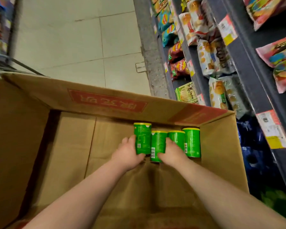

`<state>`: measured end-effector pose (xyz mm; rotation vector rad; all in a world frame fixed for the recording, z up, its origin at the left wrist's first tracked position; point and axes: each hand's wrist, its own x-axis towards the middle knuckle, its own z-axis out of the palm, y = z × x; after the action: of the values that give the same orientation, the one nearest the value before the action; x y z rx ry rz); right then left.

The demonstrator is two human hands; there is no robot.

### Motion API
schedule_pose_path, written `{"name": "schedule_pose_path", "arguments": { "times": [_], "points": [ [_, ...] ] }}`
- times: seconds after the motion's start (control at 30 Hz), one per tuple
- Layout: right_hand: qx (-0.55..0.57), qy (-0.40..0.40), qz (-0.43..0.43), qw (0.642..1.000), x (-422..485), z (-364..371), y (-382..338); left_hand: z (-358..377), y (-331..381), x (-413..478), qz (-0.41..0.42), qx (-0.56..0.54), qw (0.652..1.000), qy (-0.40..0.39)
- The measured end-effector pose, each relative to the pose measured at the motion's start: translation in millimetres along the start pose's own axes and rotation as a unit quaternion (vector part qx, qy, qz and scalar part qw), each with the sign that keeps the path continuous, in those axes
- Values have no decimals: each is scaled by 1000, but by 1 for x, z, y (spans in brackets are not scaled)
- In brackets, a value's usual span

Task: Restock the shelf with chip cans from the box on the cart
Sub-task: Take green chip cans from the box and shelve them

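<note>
Left hand [128, 154] curls round the green cylindrical yellow-lidded chip can [142, 136] at its thumb side, right hand [172, 152] grips the neighbouring green can [157, 144] likewise.

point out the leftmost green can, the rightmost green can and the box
leftmost green can [142, 138]: head view, middle of its side
rightmost green can [192, 142]: head view, middle of its side
box [45, 91]: head view, bare far flap

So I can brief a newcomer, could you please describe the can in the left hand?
Look in the open cardboard box, by its far wall, where four green chip cans sit side by side. It is the leftmost can, gripped by the left hand, its top nearer that wall than the others'.
</note>
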<state>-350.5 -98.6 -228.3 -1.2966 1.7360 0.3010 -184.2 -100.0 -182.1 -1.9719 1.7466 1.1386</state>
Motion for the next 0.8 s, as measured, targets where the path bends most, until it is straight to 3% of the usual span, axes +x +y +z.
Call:
{"name": "schedule_pose_path", "arguments": {
  "times": [0.23,0.37,0.6,0.8],
  "points": [
    [123,23,29,992,21,22,-3,14,4,41,-101,-165,980,36],
    [167,-22,35,985,26,31,-5,20,2,47,-146,-201,967,46],
    [163,-47,52,984,17,34,1,33,-9,37,-184,-231,955,32],
    [239,-67,45,968,-9,31,3,27,-21,10,-165,-295,941,21]
  ]
}}
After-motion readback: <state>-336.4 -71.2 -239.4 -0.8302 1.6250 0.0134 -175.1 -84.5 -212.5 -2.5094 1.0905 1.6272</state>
